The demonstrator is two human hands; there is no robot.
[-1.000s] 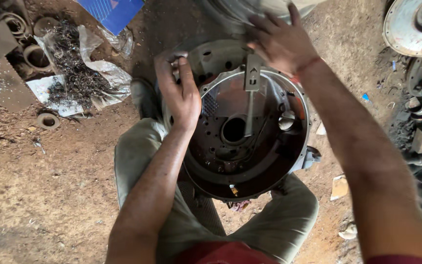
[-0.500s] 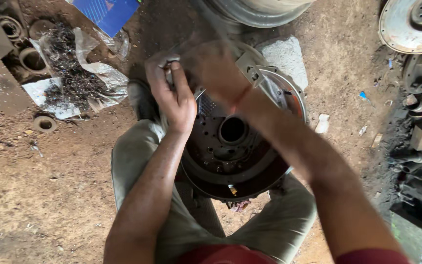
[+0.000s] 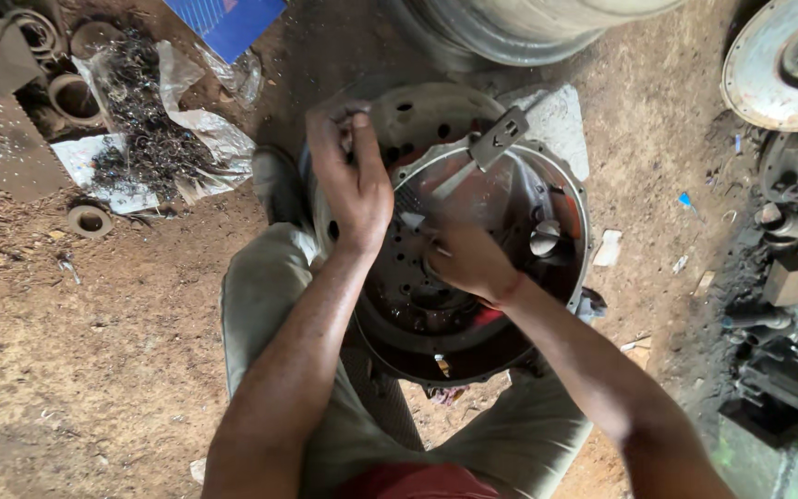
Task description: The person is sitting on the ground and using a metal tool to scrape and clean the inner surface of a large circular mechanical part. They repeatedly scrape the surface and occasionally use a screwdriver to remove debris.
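- Dirt floor (image 3: pixel 94 370) of a workshop, head view, looking down at person's own knees w/ a round metal housing (image 3: pixel 556 185) propped between them.
- Left hand (image 3: pixel 351 180) sits on housing's upper-left rim, fingers curled tight, pinching a small part at the fingertips; part too small to tell what it is.
- Right hand (image 3: pixel 468 261) is down inside the housing's bowl near the centre hole, fingers bunched together; blurred, so can't tell if it holds anything.
- Housing lies directly under both hands: rim under the left, bowl under the right.
- Flat metal bar (image 3: pixel 482 152) w/ a square block at its end lies across the bowl, just above-right of the right hand, to the right of the left hand.
- Small round knob (image 3: pixel 544 237) inside bowl, just right of the right hand.
- Left of the left hand, well apart: plastic sheet w/ metal shavings (image 3: pixel 145 139), loose rings (image 3: pixel 90 220) on the dirt.
- Far right of the hands: rusty disc (image 3: pixel 778 69) and dark greasy parts (image 3: pixel 782 305).
- Blue sheet (image 3: pixel 223 23) beyond the left hand at top edge.
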